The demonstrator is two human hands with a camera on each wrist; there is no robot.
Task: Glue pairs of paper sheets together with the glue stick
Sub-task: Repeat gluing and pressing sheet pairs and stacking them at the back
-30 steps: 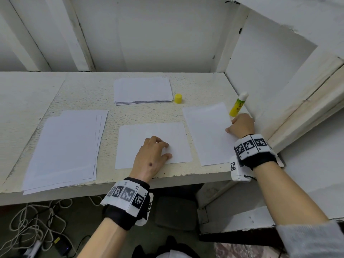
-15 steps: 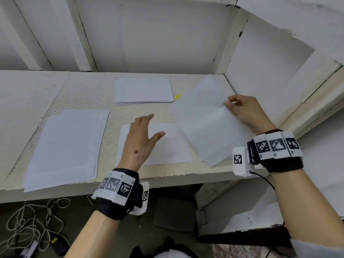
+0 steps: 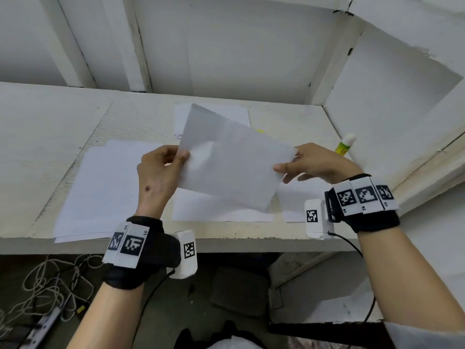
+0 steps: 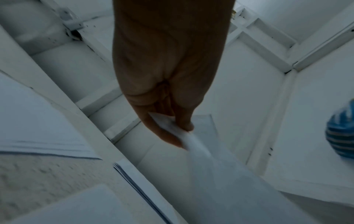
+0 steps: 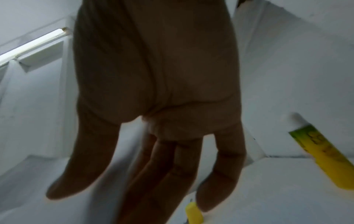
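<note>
Left hand (image 3: 161, 172) pinching; right hand (image 3: 318, 163) pinching.

Two paper stacks (image 3: 100, 187) (image 3: 241, 114) — one glue stick (image 3: 346, 145).

The head view is evenly and softly lit, bright on the white counter (image 3: 289, 122) and walls, with no glare, only a faint shadow under the raised sheet (image 3: 234, 162), darker floor below the hands, and straight edges bowing toward the frame borders. Both wrist views are dim and bluish: the left hand (image 4: 168, 75) and right hand (image 5: 157, 106) show as dark, underexposed shapes against paler walls, with a bright strip of light up and left of the right hand. Motion blur smears the sheet below the left fingers and the glue stick (image 5: 325, 157) right of the right hand.
</note>
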